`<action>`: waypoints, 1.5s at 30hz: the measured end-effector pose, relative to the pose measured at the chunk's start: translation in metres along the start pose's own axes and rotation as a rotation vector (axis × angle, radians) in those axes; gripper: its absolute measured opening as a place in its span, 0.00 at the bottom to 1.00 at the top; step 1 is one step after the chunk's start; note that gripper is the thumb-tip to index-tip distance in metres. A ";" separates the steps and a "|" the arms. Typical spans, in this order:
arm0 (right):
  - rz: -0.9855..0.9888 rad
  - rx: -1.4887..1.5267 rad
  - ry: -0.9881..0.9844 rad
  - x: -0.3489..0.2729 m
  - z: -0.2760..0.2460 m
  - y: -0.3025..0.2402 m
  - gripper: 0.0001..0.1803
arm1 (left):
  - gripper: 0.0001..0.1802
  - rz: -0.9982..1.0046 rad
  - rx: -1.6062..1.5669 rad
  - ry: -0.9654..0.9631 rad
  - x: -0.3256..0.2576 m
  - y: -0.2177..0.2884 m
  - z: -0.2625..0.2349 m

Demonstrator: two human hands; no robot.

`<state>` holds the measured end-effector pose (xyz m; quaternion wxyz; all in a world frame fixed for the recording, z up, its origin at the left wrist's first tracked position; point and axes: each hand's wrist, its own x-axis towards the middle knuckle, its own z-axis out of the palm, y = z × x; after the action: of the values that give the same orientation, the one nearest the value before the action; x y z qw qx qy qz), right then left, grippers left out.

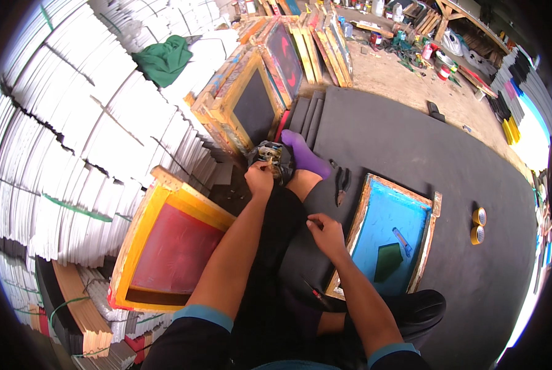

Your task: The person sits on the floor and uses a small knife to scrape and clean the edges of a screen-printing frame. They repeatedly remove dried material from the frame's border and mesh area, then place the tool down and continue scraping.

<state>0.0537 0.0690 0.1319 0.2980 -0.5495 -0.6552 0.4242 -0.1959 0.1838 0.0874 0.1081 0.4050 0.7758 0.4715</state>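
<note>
My left hand (260, 179) reaches over a black plastic bag (282, 172) of crumpled scraps beside my purple-socked foot (303, 155). Its fingers are pinched together on something small that I cannot make out. Above my lap, my right hand (329, 237) is loosely curled, thumb and forefinger apart, with nothing seen in it. Black-handled pliers (343, 185) lie beyond it on the dark mat. To its right rests a wooden frame with blue mesh (381, 213), bearing a blue utility knife (402, 241) and a dark green piece (388, 262). A thin screwdriver-like tool (316, 290) lies near my leg.
Tall stacks of white sheets (60, 142) line the left, with a green cloth (166, 60) on top. A yellow frame with red mesh (177, 246) leans by my left forearm. More frames (251, 105) stand ahead. Two yellow tape rolls (478, 226) sit right on the mat (411, 135).
</note>
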 end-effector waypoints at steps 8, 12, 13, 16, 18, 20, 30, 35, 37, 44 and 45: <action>0.087 -0.034 0.027 -0.021 -0.025 0.047 0.13 | 0.11 0.063 0.454 -0.187 0.019 0.002 0.005; 0.077 -0.004 0.026 -0.028 -0.029 0.039 0.12 | 0.16 0.198 0.561 -0.213 0.023 0.006 -0.003; 0.073 0.010 0.035 -0.031 -0.031 0.042 0.12 | 0.17 0.207 0.601 -0.229 0.020 0.013 -0.002; 0.083 0.017 0.042 -0.039 -0.037 0.045 0.12 | 0.18 0.176 0.657 -0.204 0.010 0.025 -0.006; 0.124 0.003 0.032 -0.049 -0.043 0.048 0.12 | 0.14 0.154 0.541 -0.171 -0.001 0.022 -0.004; 0.096 -0.029 0.070 -0.057 -0.050 0.065 0.12 | 0.11 0.223 0.338 -0.102 -0.030 0.026 -0.003; 0.296 -0.294 0.008 -0.083 -0.105 0.111 0.17 | 0.10 0.338 -0.061 -0.658 -0.229 0.044 0.046; 0.262 -0.226 0.058 -0.080 -0.120 0.109 0.18 | 0.12 0.448 0.033 -0.547 -0.244 0.082 0.094; 0.229 -0.194 0.104 -0.081 -0.119 0.114 0.17 | 0.13 0.416 0.070 -0.536 -0.240 0.101 0.111; 0.265 -0.049 0.167 -0.080 -0.117 0.129 0.17 | 0.14 0.430 0.362 -0.427 -0.226 0.117 0.162; 0.275 -0.030 0.178 -0.078 -0.117 0.129 0.17 | 0.13 0.448 0.416 -0.427 -0.227 0.117 0.166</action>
<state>0.2309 0.0240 0.0782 0.2858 -0.6740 -0.5510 0.4005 0.1044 0.1513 0.0468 0.0769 0.6674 0.7071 0.2208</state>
